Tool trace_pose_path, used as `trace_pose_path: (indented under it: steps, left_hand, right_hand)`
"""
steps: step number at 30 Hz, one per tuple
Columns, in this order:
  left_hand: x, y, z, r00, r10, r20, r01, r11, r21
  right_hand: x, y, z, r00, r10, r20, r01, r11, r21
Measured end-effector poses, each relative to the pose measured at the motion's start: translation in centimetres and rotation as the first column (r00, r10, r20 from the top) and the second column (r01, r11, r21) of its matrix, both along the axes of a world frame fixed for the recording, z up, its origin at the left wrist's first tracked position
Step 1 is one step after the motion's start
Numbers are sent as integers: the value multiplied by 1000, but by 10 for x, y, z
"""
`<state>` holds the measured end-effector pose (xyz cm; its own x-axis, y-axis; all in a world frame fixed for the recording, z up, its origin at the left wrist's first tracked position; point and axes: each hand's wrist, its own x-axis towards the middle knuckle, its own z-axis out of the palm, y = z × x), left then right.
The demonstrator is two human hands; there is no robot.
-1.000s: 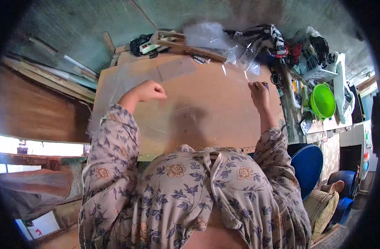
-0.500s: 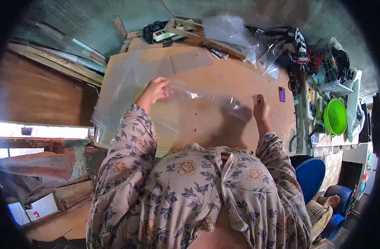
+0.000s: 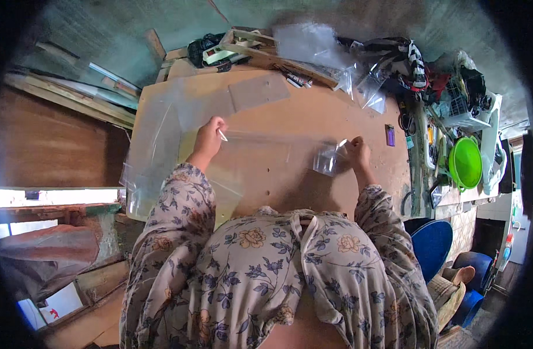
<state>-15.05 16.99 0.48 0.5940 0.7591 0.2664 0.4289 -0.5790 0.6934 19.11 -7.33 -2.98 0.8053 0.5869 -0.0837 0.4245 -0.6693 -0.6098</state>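
A clear plastic strip (image 3: 330,158) hangs between my two hands over the brown board table top (image 3: 260,192). My left hand (image 3: 208,139) is closed around its left end, and a bright edge sticks out by the fingers. At the other end, my right hand (image 3: 359,152) pinches the plastic, which folds and shines beside the fingertips. Under and beyond my left hand lie flat clear plastic sheets (image 3: 156,134) on the table's left part. A greyish rectangular sheet (image 3: 259,92) lies farther back.
A purple lighter (image 3: 390,135) lies right of my right hand. Along the back edge are a wooden frame (image 3: 266,55), pens (image 3: 295,78) and crumpled clear plastic bags (image 3: 313,46). A green basin (image 3: 465,164) stands at the right, above a blue round-backed seat (image 3: 432,247).
My right hand has come to the plastic's loose right end and now grips it. My left hand has turned slightly, still holding the other end.
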Motion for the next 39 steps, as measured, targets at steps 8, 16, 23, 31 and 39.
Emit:
trace_pose_path:
  steps: [8, 16, 23, 31, 39]
  left_hand:
    - [-6, -5, -18, 979, 165, -117, -185, 964, -192]
    - [1, -8, -3, 859, 512, -11, -184, 287, -940]
    - [0, -14, 2, 934, 229, 273, 145, 454, -879]
    - [7, -19, 36, 857, 137, 496, 491, 72, -868]
    - [38, -42, 47, 927, 140, 348, 317, 205, -926]
  right_hand:
    - [-21, -11, 14, 664, 510, 547, -604, 797, -9]
    - [-24, -19, 21, 805, 385, -452, -90, 832, 548]
    - [10, -11, 8, 418, 123, -900, 393, 869, 301]
    - [-4, 4, 20, 991, -25, 132, 27, 1000, -13]
    - [-50, 17, 44, 955, 294, 30, -293, 927, 236]
